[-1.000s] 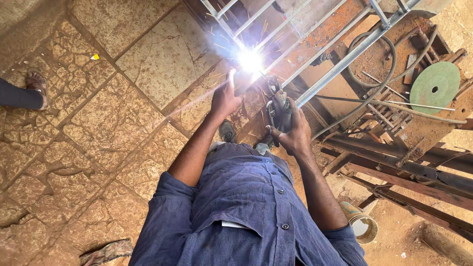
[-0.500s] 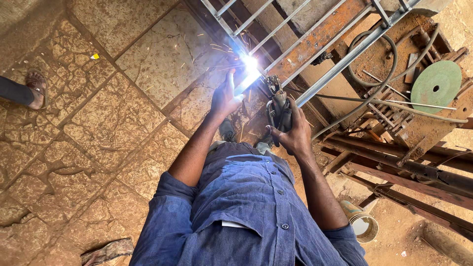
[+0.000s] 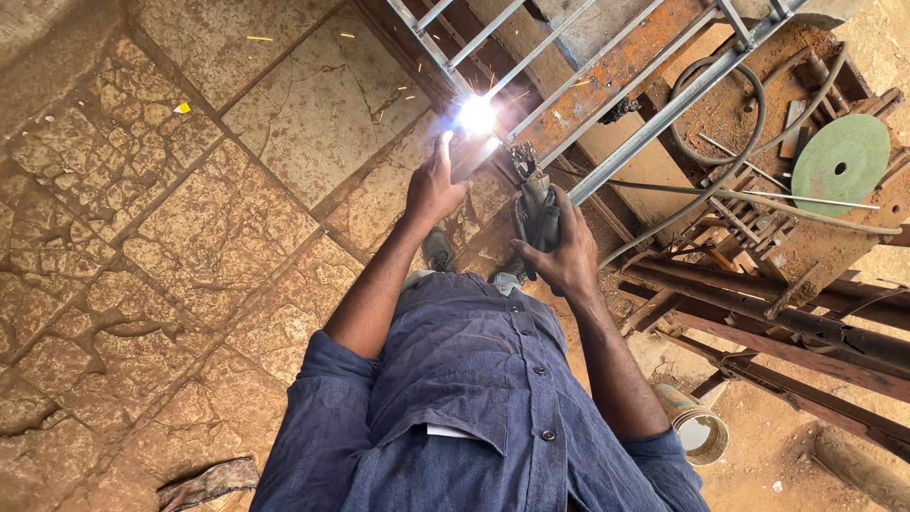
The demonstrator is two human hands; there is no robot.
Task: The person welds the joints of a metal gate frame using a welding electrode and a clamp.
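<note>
On the stone-paved floor, the arc glare at the metal grille burns tighter than before, the left hand reaching toward it with fingers outstretched, the right hand clasped around a welding holder.

The person wears a dark blue button-front shirt of plain woven cloth, creased across the chest and belly. A row of small dark buttons runs down its placket, from about 12 o'clock at the waist toward 6 o'clock at the chest. A chest pocket sits near 7 o'clock of the placket, with a pale slip showing at its mouth. Both sleeves are rolled or pushed up above the elbows, bunching in thick folds: the left sleeve at 9 o'clock, the right sleeve at 4 o'clock. Forearms and both hands are bare, with no gloves. Grey shoes show beyond the shirt hem at 12 o'clock.
</note>
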